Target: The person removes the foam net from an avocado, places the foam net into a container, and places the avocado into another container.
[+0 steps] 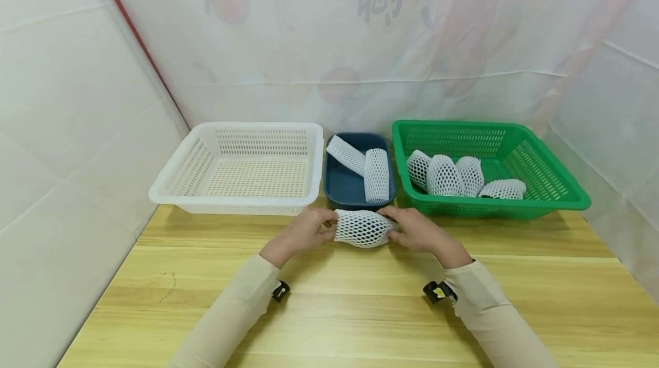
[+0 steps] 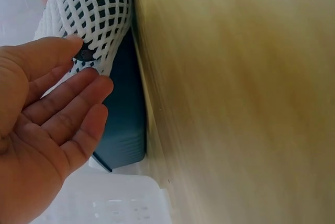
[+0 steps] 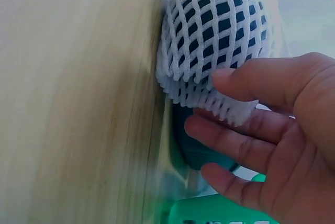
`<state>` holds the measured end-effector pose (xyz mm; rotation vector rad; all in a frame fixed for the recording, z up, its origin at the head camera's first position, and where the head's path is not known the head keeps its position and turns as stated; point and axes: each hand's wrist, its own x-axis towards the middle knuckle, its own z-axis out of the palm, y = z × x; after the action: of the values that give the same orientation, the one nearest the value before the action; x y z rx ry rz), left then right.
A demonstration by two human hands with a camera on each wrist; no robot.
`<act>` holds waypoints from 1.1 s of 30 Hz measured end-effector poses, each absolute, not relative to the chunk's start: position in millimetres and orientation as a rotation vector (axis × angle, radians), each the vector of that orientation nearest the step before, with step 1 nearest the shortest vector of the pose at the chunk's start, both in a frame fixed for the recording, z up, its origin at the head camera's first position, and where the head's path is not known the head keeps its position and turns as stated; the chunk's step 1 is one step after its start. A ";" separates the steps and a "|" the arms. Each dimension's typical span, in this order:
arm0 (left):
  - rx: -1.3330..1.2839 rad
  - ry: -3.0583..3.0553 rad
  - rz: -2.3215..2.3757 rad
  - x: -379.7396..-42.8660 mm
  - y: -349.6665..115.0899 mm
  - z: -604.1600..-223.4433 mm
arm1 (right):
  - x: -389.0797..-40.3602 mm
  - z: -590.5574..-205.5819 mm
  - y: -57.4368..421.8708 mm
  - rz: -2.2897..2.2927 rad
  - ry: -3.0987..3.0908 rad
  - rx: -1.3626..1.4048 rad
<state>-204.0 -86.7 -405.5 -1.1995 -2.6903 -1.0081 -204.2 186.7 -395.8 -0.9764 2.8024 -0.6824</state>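
Note:
A white foam net sleeve [image 1: 362, 228] lies sideways between the two hands, just in front of the small blue bin, stretched round a dark rounded item. The dark tip [image 2: 86, 54] of that item shows at the sleeve's left end; its kind is hard to tell. My left hand [image 1: 308, 228] pinches this end between thumb and fingers. At the other end, my right hand [image 1: 418, 229] holds the loose rim of the foam net [image 3: 217, 35], thumb on top and fingers below. Two flat foam nets [image 1: 377, 176] rest in the blue bin [image 1: 342, 188].
To the left stands a white basket [image 1: 237, 201] with nothing in it. A green basket [image 1: 553, 185] on the right holds several net-wrapped items [image 1: 444, 176]. All three containers line the back of the wooden table [image 1: 355, 311], before a pale curtain [image 1: 309, 42].

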 end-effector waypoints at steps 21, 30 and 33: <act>-1.157 -2.769 -0.950 -202.8 -78.1 -408.5 | -205.3 -397.4 179.9 -0.721 2.848 -0.936; -1.172 -2.761 -0.923 -202.7 -77.9 -406.7 | -204.2 -396.2 179.7 -0.706 2.857 -0.931; -1.184 -2.743 -0.947 -203.5 -79.5 -406.9 | -202.6 -394.8 181.2 -0.690 2.877 -0.916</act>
<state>-203.5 -79.5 -406.9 -1.1839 -2.7435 -0.9467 -202.6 181.2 -394.8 -0.9156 2.8774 -0.6900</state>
